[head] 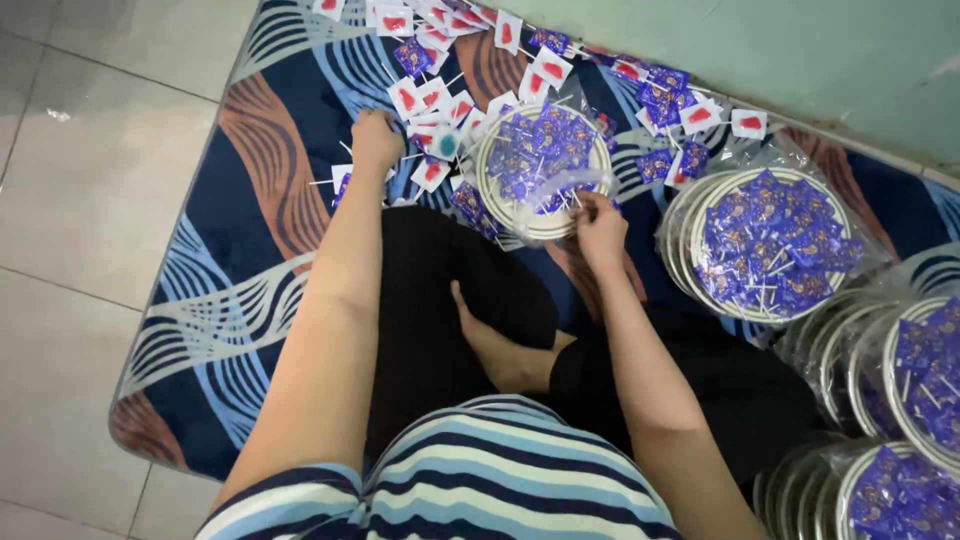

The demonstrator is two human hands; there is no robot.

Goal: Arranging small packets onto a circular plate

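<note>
Purple-wrapped lollipops [540,145] fill round plate [487,170]; my right hand [600,225] pinches its clear bag [575,185]; left hand [375,135] closed over white-red packets [425,95].

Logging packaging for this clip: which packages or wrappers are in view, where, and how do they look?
Purple wrapped lollipops: heaped on a round clear-bagged plate by the right hand.
White-and-red wrapped lollipops: scattered on the mat by the left hand.
Filled bagged plate: right, purple wrappers.
More bagged plates: stacked at the right edge.
</note>
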